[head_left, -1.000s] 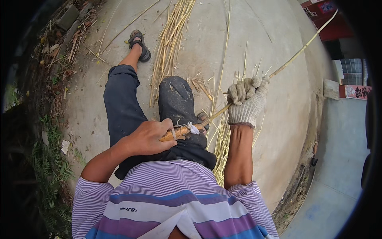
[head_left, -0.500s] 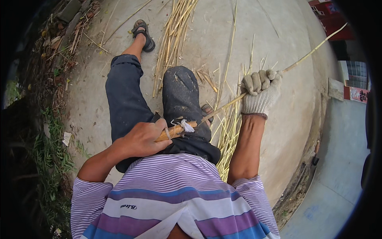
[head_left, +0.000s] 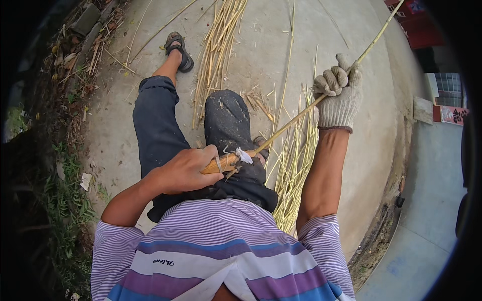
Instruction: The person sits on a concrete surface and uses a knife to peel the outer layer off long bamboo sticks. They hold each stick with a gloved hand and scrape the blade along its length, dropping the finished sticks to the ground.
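My bare left hand (head_left: 190,168) is closed round a short wooden handle (head_left: 228,161) over my thigh. White cloth (head_left: 244,156) or string is tied near the handle's far end. My right hand (head_left: 340,95), in a pale knitted glove, is closed round a long thin yellow-green stalk (head_left: 296,119). One end of the stalk meets the tied end of the handle; the other runs up past the glove to the upper right. Exactly how the stalk sits against the handle is hidden by the cloth.
A bundle of dry yellow stalks (head_left: 217,55) lies on the concrete ground ahead. Greener stalks (head_left: 291,180) are heaped by my right leg. Plants and litter (head_left: 68,185) border the left side. A grey-blue slab (head_left: 427,200) lies at the right, with a red object (head_left: 414,25) beyond.
My right hand has shifted slightly up and right, and the stalk now points more steeply upward. My left hand and the handle have moved a little right.
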The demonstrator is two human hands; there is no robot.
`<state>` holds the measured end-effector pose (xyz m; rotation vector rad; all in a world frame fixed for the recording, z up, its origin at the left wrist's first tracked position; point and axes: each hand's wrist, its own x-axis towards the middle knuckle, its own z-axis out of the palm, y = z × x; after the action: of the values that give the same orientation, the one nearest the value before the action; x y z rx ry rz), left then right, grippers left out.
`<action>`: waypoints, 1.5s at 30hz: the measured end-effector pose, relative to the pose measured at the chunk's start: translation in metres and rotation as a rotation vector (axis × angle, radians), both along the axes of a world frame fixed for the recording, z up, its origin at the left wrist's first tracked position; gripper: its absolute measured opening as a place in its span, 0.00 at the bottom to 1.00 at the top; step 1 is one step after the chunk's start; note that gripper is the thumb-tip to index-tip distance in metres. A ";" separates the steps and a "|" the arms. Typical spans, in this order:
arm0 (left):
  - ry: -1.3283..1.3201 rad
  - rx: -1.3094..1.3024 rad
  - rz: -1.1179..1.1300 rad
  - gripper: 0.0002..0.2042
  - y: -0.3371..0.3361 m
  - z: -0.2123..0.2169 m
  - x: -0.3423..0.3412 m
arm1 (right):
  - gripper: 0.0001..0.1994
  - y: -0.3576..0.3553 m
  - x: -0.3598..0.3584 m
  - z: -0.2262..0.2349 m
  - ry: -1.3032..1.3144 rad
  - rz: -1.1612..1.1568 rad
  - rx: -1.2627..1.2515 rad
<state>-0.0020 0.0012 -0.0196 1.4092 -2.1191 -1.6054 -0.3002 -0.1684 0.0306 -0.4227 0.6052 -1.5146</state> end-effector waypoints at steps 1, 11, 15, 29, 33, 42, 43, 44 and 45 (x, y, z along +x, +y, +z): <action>0.012 -0.003 0.018 0.20 -0.001 0.005 0.000 | 0.20 -0.004 -0.001 -0.001 0.001 0.010 -0.056; 0.251 -0.049 0.238 0.19 -0.078 0.041 -0.021 | 0.22 0.014 0.021 0.013 0.832 -0.066 -0.098; 0.382 0.022 0.299 0.17 -0.105 0.055 -0.040 | 0.25 0.095 0.048 -0.024 0.882 -0.055 0.090; 0.626 0.152 0.646 0.12 -0.156 0.039 -0.052 | 0.10 0.151 0.036 -0.045 1.505 0.262 -0.075; 0.735 0.131 0.769 0.12 -0.182 0.022 -0.062 | 0.12 0.202 0.026 -0.047 1.520 0.319 -0.050; 0.710 0.147 0.802 0.10 -0.227 -0.009 -0.052 | 0.14 0.280 -0.071 -0.055 1.720 0.494 0.192; 0.712 0.159 0.841 0.10 -0.223 -0.019 -0.060 | 0.15 0.278 -0.074 -0.056 1.718 0.475 0.234; 0.704 0.176 0.828 0.10 -0.215 -0.022 -0.072 | 0.16 0.268 -0.073 -0.053 1.615 0.472 0.329; 0.692 0.194 0.817 0.09 -0.205 -0.023 -0.081 | 0.17 0.247 -0.067 -0.045 1.508 0.471 0.420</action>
<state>-0.0831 -0.2034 -0.0424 1.2445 -0.8613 -1.6020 -0.3669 0.0784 -0.0147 -1.2628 1.7731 -0.3539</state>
